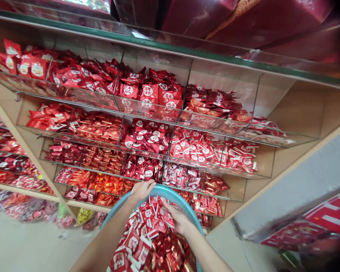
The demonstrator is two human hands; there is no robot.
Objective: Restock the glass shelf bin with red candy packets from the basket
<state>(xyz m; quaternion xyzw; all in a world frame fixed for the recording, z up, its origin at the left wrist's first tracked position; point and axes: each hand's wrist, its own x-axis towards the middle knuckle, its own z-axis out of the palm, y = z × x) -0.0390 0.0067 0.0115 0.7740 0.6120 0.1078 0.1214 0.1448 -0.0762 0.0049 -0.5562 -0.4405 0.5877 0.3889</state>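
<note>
A blue plastic basin (197, 219) stands close below me, heaped with small red-and-white candy packets (133, 241) and shiny red-and-gold ones (170, 251). My left hand (143, 189) lies over the basin's far rim, just in front of a glass shelf edge, with its fingers bent; their tips are partly hidden. Inside the basin, at its right side, my right hand (179, 220) has its fingers curled around some of the red-and-white packets. How many it holds is hidden by the hand.
Wooden shelving (289, 107) with glass dividers and front lips holds red candy packets (195, 147) sorted in compartments. A thick glass ledge (170, 47) with dark red boxes (198, 17) juts overhead. Bagged goods (28, 207) lie at floor level left; a red-and-white sign (333, 213) leans right.
</note>
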